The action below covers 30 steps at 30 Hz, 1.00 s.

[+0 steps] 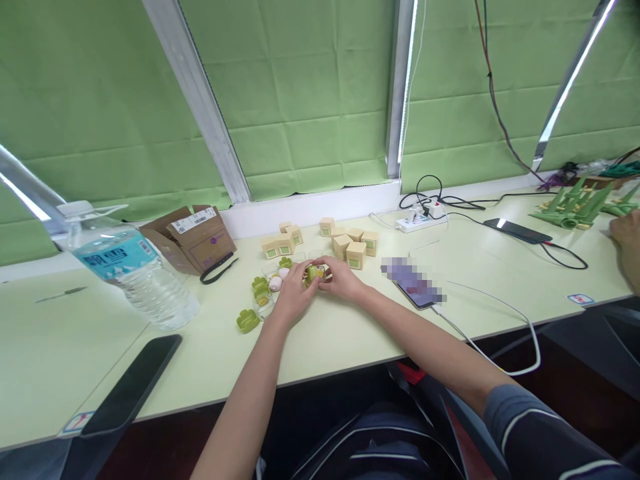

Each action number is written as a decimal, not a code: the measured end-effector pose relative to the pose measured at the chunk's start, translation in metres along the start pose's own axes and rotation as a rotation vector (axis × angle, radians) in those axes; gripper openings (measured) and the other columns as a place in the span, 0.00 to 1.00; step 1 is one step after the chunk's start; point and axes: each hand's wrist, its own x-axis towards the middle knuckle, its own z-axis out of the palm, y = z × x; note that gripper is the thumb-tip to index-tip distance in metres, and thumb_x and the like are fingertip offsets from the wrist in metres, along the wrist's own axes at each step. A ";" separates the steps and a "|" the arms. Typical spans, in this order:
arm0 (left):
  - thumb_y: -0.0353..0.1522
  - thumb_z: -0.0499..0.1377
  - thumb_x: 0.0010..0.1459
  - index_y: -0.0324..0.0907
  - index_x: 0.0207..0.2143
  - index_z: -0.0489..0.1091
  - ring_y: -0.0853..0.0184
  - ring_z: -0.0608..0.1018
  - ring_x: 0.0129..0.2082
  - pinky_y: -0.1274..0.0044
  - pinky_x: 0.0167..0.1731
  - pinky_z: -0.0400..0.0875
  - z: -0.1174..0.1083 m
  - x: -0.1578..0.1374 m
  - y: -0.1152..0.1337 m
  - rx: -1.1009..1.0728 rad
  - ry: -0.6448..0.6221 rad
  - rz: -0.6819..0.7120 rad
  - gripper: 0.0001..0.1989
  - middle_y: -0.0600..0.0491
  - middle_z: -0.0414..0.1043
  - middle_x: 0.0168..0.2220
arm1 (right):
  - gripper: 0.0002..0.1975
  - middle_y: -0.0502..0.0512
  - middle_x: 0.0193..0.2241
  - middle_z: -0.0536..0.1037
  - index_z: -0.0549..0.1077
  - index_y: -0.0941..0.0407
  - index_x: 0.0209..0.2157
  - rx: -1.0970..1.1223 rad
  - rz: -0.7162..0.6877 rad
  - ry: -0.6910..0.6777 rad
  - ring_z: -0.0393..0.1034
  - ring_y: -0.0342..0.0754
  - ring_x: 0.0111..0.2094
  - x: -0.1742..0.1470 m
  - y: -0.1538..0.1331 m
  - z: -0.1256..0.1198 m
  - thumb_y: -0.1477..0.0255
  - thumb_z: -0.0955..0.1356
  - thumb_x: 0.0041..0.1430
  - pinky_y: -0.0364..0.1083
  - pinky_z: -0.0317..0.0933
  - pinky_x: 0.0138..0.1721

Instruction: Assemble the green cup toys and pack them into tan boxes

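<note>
My left hand and my right hand meet over the middle of the table. Between their fingertips is a small green piece with a yellow patch, held by both hands and partly covered by the fingers. Just left of my left hand lie several green flower-shaped pieces. Among them are clear plastic cups and pale pinkish-white rounded pieces. Beyond my hands stand several small tan boxes with green window-like panels, in two loose groups.
A large water bottle and an opened cardboard box stand at left, near a black phone. On the right lie a charging phone, another phone, a power strip and green parts beside another person's hand.
</note>
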 end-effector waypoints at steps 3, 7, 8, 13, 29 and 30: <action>0.35 0.58 0.64 0.45 0.58 0.65 0.60 0.73 0.52 0.67 0.55 0.68 0.000 0.000 0.001 -0.016 0.030 0.009 0.20 0.47 0.71 0.51 | 0.27 0.60 0.50 0.75 0.70 0.56 0.54 -0.052 -0.048 -0.011 0.72 0.53 0.51 0.000 -0.003 0.000 0.77 0.73 0.52 0.51 0.71 0.48; 0.35 0.58 0.64 0.46 0.58 0.66 0.61 0.74 0.48 0.67 0.52 0.69 0.000 -0.001 0.003 -0.027 0.050 0.006 0.20 0.47 0.69 0.50 | 0.27 0.61 0.49 0.75 0.70 0.56 0.56 -0.127 -0.051 -0.054 0.70 0.54 0.51 0.000 -0.010 -0.003 0.74 0.74 0.54 0.53 0.68 0.51; 0.34 0.58 0.64 0.46 0.58 0.66 0.61 0.73 0.48 0.67 0.52 0.69 -0.001 -0.001 0.003 -0.025 0.052 0.005 0.20 0.47 0.69 0.50 | 0.27 0.61 0.49 0.74 0.70 0.56 0.56 -0.135 -0.044 -0.067 0.70 0.54 0.50 -0.001 -0.011 -0.004 0.73 0.74 0.54 0.53 0.67 0.51; 0.32 0.58 0.63 0.46 0.59 0.65 0.62 0.72 0.46 0.66 0.52 0.69 0.000 -0.001 -0.001 -0.027 0.053 -0.009 0.21 0.48 0.66 0.48 | 0.28 0.60 0.50 0.74 0.69 0.55 0.58 -0.138 0.017 -0.111 0.71 0.53 0.48 -0.002 -0.015 -0.006 0.67 0.74 0.57 0.52 0.66 0.50; 0.32 0.57 0.63 0.46 0.55 0.68 0.61 0.74 0.51 0.67 0.55 0.70 0.001 -0.001 0.001 -0.052 -0.025 -0.001 0.18 0.48 0.69 0.50 | 0.23 0.57 0.47 0.79 0.72 0.55 0.52 -0.156 0.018 -0.103 0.73 0.52 0.46 -0.001 -0.017 -0.005 0.71 0.74 0.54 0.48 0.65 0.48; 0.32 0.56 0.64 0.46 0.55 0.68 0.61 0.73 0.52 0.67 0.55 0.70 0.002 -0.001 0.001 -0.060 -0.027 -0.003 0.17 0.48 0.69 0.51 | 0.23 0.57 0.47 0.79 0.71 0.55 0.52 -0.162 0.031 -0.097 0.74 0.52 0.46 -0.001 -0.016 -0.005 0.71 0.74 0.53 0.48 0.65 0.47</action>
